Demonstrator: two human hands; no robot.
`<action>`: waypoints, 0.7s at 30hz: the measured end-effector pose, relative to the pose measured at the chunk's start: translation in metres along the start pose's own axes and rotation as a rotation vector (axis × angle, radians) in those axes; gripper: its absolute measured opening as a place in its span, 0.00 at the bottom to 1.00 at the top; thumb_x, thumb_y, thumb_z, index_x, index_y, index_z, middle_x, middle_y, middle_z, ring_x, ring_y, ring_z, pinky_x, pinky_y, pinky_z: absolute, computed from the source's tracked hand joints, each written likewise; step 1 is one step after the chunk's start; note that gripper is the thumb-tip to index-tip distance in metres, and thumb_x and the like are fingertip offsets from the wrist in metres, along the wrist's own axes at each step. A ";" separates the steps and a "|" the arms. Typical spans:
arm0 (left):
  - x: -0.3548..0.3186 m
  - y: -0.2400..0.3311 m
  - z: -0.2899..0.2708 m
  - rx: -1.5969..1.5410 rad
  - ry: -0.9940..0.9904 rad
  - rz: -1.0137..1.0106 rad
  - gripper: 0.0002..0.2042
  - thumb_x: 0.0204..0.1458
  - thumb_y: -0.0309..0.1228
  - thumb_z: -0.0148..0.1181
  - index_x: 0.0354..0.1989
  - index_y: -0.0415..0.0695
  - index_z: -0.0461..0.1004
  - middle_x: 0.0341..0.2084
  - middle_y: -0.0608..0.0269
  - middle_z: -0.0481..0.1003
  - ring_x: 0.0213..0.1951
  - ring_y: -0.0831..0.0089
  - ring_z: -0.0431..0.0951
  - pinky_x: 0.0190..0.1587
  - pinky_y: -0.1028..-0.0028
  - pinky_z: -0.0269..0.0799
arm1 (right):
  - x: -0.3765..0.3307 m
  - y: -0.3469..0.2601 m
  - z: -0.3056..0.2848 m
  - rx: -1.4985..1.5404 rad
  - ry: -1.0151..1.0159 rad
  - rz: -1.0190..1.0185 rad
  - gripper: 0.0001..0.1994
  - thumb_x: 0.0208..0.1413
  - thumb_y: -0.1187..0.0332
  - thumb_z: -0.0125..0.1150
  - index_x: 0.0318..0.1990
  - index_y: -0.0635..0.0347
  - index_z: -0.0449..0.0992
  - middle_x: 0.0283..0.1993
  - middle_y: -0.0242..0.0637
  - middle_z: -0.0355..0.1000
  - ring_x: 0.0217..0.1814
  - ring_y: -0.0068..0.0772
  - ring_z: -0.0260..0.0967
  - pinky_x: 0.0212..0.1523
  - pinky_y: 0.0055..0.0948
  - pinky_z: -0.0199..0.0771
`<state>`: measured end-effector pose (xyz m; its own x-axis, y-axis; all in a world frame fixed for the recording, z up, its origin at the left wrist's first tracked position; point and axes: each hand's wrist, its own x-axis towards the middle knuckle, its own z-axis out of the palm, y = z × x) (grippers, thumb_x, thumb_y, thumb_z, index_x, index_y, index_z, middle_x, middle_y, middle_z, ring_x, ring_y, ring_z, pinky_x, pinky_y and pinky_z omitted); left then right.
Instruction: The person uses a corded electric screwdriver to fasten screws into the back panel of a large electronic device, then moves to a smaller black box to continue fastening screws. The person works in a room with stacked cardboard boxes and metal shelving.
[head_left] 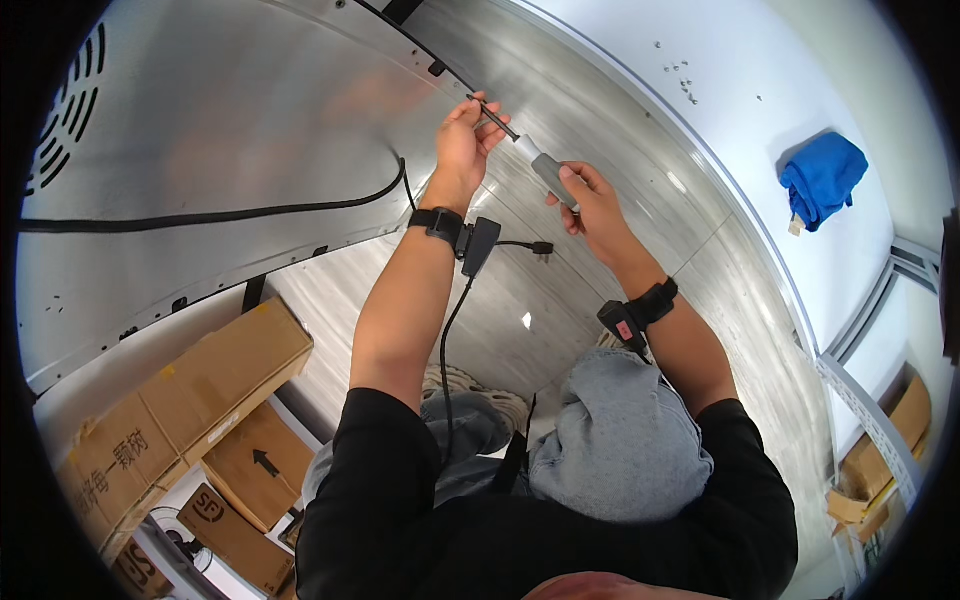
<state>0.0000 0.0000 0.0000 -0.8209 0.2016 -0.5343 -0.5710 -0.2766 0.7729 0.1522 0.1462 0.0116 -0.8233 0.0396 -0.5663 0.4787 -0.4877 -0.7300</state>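
A screwdriver (549, 174) with a grey and white handle and a long dark shaft slants across the upper middle. My right hand (592, 208) is closed round the handle's lower end. The fingers of my left hand (465, 145) are curled on the shaft close to its tip. That tip is at the edge of a large metal panel (270, 120), where a small dark fitting (437, 69) is seen. Whether the tip touches a screw is too small to tell.
A black cable (220, 216) runs across the panel. Several small screws (681, 80) and a blue cloth (824, 178) lie on the white surface at right. Cardboard boxes (200, 375) stand at lower left. A plug (541, 248) dangles by my left wrist.
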 end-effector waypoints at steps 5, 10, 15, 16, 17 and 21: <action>0.010 0.010 0.004 0.031 0.041 0.032 0.13 0.61 0.31 0.41 0.51 0.40 0.63 0.35 0.56 0.74 0.34 0.67 0.77 0.34 0.75 0.75 | 0.014 0.001 0.003 0.133 0.005 0.025 0.15 0.60 0.54 0.49 0.43 0.56 0.68 0.29 0.34 0.70 0.17 0.17 0.56 0.16 0.19 0.54; 0.015 0.007 -0.001 0.049 0.058 0.052 0.13 0.61 0.30 0.41 0.51 0.41 0.64 0.35 0.56 0.74 0.32 0.68 0.77 0.33 0.76 0.75 | 0.022 0.006 0.001 0.159 -0.016 0.038 0.16 0.60 0.54 0.49 0.43 0.57 0.68 0.29 0.34 0.70 0.17 0.17 0.55 0.16 0.19 0.52; 0.018 0.005 -0.003 0.036 0.079 0.088 0.12 0.61 0.30 0.43 0.50 0.41 0.66 0.33 0.56 0.75 0.30 0.68 0.77 0.30 0.76 0.76 | 0.025 0.007 0.003 0.201 -0.025 0.063 0.15 0.61 0.54 0.49 0.43 0.56 0.68 0.28 0.34 0.69 0.17 0.17 0.54 0.16 0.19 0.52; 0.018 0.005 -0.003 0.032 0.082 0.087 0.12 0.61 0.30 0.44 0.49 0.41 0.66 0.33 0.56 0.75 0.29 0.68 0.77 0.29 0.76 0.76 | 0.026 0.009 0.002 0.216 -0.024 0.068 0.15 0.61 0.54 0.49 0.43 0.56 0.68 0.28 0.34 0.69 0.17 0.17 0.54 0.16 0.18 0.52; 0.019 0.004 -0.003 0.027 0.086 0.085 0.11 0.60 0.30 0.44 0.49 0.41 0.67 0.33 0.56 0.75 0.29 0.68 0.78 0.28 0.77 0.76 | 0.027 0.011 0.002 0.230 -0.023 0.074 0.15 0.61 0.54 0.49 0.43 0.56 0.68 0.28 0.34 0.69 0.17 0.17 0.54 0.16 0.18 0.52; 0.018 0.005 -0.002 0.041 0.095 0.085 0.11 0.60 0.29 0.45 0.48 0.41 0.67 0.32 0.56 0.76 0.29 0.68 0.78 0.28 0.77 0.76 | 0.029 0.013 0.001 0.255 -0.033 0.081 0.15 0.60 0.54 0.49 0.43 0.56 0.67 0.28 0.34 0.69 0.17 0.17 0.54 0.15 0.18 0.51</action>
<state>-0.0176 0.0006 -0.0069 -0.8645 0.0882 -0.4948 -0.5001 -0.2495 0.8292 0.1344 0.1402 -0.0139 -0.7971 -0.0349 -0.6029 0.4542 -0.6926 -0.5604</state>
